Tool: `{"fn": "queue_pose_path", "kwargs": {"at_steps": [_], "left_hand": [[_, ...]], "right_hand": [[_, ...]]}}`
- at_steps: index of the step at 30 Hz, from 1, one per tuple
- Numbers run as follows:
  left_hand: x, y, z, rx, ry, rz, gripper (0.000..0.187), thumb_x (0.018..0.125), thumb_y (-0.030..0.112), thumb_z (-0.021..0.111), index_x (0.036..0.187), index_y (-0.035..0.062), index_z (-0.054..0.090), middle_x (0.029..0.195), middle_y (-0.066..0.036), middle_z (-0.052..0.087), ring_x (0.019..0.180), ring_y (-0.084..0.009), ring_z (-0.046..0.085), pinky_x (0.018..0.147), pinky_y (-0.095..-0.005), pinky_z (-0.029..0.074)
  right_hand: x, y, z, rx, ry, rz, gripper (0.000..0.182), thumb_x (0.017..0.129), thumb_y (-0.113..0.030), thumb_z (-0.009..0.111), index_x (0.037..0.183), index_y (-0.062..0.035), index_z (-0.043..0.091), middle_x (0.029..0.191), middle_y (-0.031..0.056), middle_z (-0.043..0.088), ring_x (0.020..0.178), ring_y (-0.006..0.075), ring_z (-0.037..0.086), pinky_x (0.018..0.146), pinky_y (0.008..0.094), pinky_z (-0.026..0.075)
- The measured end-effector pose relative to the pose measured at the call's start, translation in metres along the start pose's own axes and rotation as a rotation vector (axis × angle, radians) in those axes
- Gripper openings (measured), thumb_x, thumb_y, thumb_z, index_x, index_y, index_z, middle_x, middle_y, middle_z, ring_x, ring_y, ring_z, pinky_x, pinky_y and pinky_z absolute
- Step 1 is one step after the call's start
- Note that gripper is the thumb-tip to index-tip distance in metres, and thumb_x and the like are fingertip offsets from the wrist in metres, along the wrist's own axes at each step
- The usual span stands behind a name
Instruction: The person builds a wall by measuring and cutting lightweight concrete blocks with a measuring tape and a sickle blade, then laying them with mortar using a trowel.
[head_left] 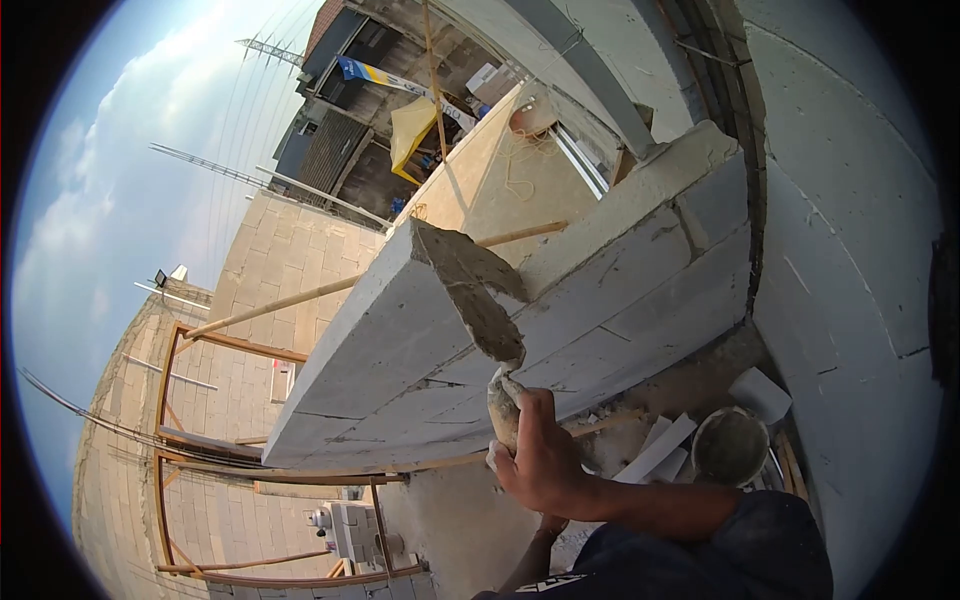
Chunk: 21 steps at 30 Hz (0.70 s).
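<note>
My right hand is closed around the pale, mortar-smeared handle of a trowel. Grey mortar coats the trowel's blade, which points up and away from me and overlaps the near edge of a low wall of light grey blocks. Along the top of this wall runs a rough layer of mortar. Behind my right forearm, low in the view, my left hand is mostly hidden, its fingers out of sight.
A round bucket with grey contents stands on the floor at right, beside pale offcuts. A plain wall rises close on the right. Wooden poles and timber frames lie beyond the low wall. A yellow canopy shows far below.
</note>
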<state>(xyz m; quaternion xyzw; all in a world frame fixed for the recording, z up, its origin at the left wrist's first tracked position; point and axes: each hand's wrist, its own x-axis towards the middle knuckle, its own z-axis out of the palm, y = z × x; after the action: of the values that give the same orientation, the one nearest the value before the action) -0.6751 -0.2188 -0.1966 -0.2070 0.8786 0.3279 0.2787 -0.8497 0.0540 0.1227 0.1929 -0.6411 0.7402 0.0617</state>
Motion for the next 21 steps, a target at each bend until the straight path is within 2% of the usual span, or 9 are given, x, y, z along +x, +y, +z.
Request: {"fn": "queue_pose_path", "kwargs": {"at_steps": [2,3,8,10,11,14,17,19,21], "left_hand": [[-0.006,-0.006,0.003,0.070,-0.004,0.077,0.057,0.081,0.043,0.055,0.113,-0.0044,0.049,0.097,-0.017,0.061,0.082,-0.0209,0.062,0.071,-0.0308,0.047],[-0.020,0.021,0.001,-0.214,0.050,-0.172,0.058,0.081,0.043,0.055,0.113,-0.0045,0.049,0.096,-0.018,0.061,0.083,-0.0227,0.062,0.073,-0.0313,0.046],[-0.031,0.002,0.006,-0.294,0.060,-0.282,0.058,0.079,0.043,0.057,0.113,-0.0031,0.049,0.096,-0.018,0.061,0.083,-0.0239,0.062,0.074,-0.0308,0.046],[-0.016,-0.046,0.013,0.430,-0.029,0.265,0.058,0.078,0.044,0.058,0.112,-0.0025,0.050,0.097,-0.016,0.061,0.082,-0.0214,0.062,0.074,-0.0313,0.046],[-0.020,-0.032,0.020,-0.061,0.022,-0.206,0.057,0.078,0.044,0.058,0.111,-0.0025,0.051,0.097,-0.016,0.062,0.079,-0.0199,0.062,0.071,-0.0308,0.047],[-0.036,0.013,0.007,-0.229,0.024,-0.348,0.057,0.078,0.044,0.058,0.111,-0.0026,0.052,0.094,-0.016,0.063,0.076,-0.0194,0.063,0.068,-0.0298,0.048],[-0.027,0.015,0.005,-0.256,0.050,-0.281,0.057,0.079,0.044,0.057,0.111,-0.0028,0.051,0.092,-0.017,0.063,0.075,-0.0185,0.062,0.067,-0.0288,0.048],[-0.022,0.011,0.010,-0.261,0.051,-0.274,0.057,0.079,0.044,0.057,0.111,-0.0029,0.052,0.091,-0.017,0.063,0.076,-0.0185,0.063,0.067,-0.0285,0.048],[-0.015,0.010,0.013,-0.278,0.065,-0.221,0.056,0.079,0.044,0.057,0.109,-0.0027,0.052,0.089,-0.017,0.063,0.076,-0.0182,0.063,0.066,-0.0283,0.047]], "right_hand": [[0.017,0.006,-0.002,-0.011,0.130,0.037,0.053,0.070,-0.002,0.057,0.112,0.0035,0.026,0.103,0.0237,0.034,0.085,0.0421,0.050,0.068,0.0428,0.046],[0.029,0.007,-0.003,-0.041,0.140,0.055,0.053,0.069,-0.003,0.058,0.111,0.0023,0.027,0.103,0.0231,0.034,0.083,0.0414,0.051,0.065,0.0431,0.046],[0.016,0.011,0.007,-0.111,-0.007,0.014,0.054,0.069,-0.006,0.059,0.112,0.0019,0.028,0.103,0.0226,0.035,0.077,0.0397,0.053,0.060,0.0449,0.047],[-0.005,0.014,-0.003,-0.115,-0.017,-0.031,0.056,0.068,-0.007,0.060,0.113,0.0026,0.028,0.101,0.0224,0.036,0.076,0.0388,0.053,0.060,0.0448,0.046],[-0.015,0.015,-0.010,-0.067,-0.059,0.044,0.055,0.068,-0.006,0.060,0.112,0.0029,0.028,0.102,0.0239,0.036,0.080,0.0398,0.052,0.066,0.0450,0.045],[-0.018,0.025,-0.025,-0.049,0.101,-0.042,0.054,0.069,-0.006,0.059,0.113,0.0034,0.029,0.103,0.0226,0.037,0.082,0.0397,0.052,0.067,0.0446,0.046],[0.014,0.032,-0.062,-0.075,0.145,-0.034,0.053,0.071,-0.005,0.057,0.114,0.0074,0.029,0.100,0.0263,0.044,0.093,0.0411,0.049,0.079,0.0435,0.040],[0.046,0.016,-0.098,-0.033,0.015,0.170,0.049,0.072,-0.009,0.058,0.112,0.0086,0.035,0.095,0.0249,0.050,0.090,0.0391,0.052,0.079,0.0427,0.040],[0.075,0.035,-0.121,-0.306,-0.006,0.089,0.047,0.072,-0.014,0.058,0.110,0.0090,0.042,0.085,0.0202,0.055,0.078,0.0329,0.056,0.073,0.0403,0.044]]}}
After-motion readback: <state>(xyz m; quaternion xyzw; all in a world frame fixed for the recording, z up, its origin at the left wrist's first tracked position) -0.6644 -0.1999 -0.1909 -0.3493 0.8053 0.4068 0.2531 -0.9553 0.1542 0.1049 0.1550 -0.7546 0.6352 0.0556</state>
